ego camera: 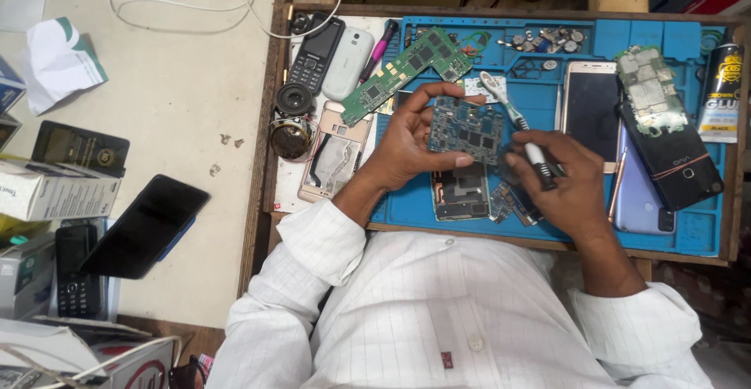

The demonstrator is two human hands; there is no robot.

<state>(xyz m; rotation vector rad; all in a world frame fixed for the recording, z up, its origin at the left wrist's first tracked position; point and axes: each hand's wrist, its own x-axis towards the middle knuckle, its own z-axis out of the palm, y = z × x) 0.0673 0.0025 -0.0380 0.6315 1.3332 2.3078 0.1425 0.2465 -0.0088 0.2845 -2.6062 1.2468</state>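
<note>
Left hand pinching blue circuit board by edges above blue mat; right hand closed on toothbrush. Board prob light, stiff, fragile; edge hold only.

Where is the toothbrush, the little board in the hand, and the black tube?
toothbrush [501,96], head view, on its neck below the bristles.
blue circuit board [467,129], head view, on its middle.
black tube [720,92], head view, on its body.
</note>
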